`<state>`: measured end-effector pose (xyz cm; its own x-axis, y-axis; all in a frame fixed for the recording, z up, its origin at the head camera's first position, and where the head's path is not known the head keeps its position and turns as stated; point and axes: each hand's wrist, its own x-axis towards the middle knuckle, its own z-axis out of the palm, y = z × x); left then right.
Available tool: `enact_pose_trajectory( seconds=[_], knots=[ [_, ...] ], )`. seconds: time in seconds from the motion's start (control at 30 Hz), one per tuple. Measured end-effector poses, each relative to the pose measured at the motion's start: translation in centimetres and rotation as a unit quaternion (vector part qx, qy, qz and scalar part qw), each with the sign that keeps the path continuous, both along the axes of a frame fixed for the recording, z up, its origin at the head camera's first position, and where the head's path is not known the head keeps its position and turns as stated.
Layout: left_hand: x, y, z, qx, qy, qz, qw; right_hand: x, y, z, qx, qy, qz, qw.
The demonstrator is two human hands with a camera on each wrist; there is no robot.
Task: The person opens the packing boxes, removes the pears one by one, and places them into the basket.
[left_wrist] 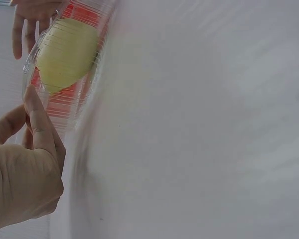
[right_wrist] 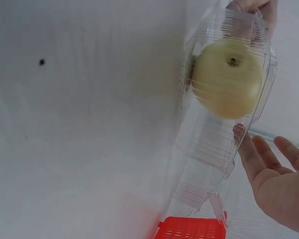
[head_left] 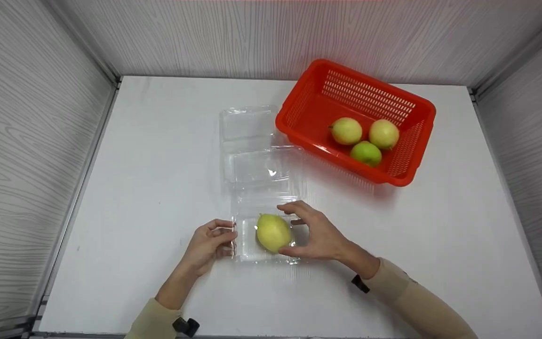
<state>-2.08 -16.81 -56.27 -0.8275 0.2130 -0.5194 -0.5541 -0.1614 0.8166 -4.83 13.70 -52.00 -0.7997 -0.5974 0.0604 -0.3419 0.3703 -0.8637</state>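
A yellow-green pear (head_left: 273,233) lies in the front tray of a clear plastic clamshell container (head_left: 248,245). My left hand (head_left: 210,245) pinches the left edge of this tray, thumb and fingers at the rim; the left wrist view shows the hand (left_wrist: 30,159) below the pear (left_wrist: 67,52). Over the right side of the tray is my right hand (head_left: 320,233), thumb and fingers spread apart around the pear's right side. From the right wrist, the pear (right_wrist: 228,79) shows through the ribbed plastic wall, and the right hand's (right_wrist: 274,179) fingers reach the rim without curling.
Behind the pear, more clear plastic trays (head_left: 259,169) extend away in a row. A red plastic basket (head_left: 318,141) stands at the back right, close to them, holding two pale pears (head_left: 346,131) and a green apple (head_left: 366,153). Grey panels (head_left: 195,37) enclose the white table (head_left: 158,141).
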Motion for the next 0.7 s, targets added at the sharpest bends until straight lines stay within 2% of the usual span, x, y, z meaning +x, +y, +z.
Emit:
enact_pose_trajectory(
  seconds=[0.17, 0.37, 0.5, 0.7],
  knots=[
    [0.0, 0.0, 0.0, 0.005, -0.002, 0.002, 1.0000, -0.1, -1.2, -0.2, 0.071, 0.015, 0.018, 0.997],
    [0.0, 0.1, 0.1, 0.011, -0.004, 0.003, 0.9999, -0.5, -2.5, -0.5, 0.101, -0.005, 0.024, 0.995],
    [0.0, 0.1, 0.2, 0.009, -0.006, 0.009, 0.9999, -0.7, -3.3, -0.7, 0.136, 0.000, 0.039, 0.990],
    [0.1, 0.0, 0.2, 0.010, -0.006, 0.005, 0.9999, -0.8, -4.3, -1.2, 0.131, -0.015, 0.060, 0.989]
  ],
)
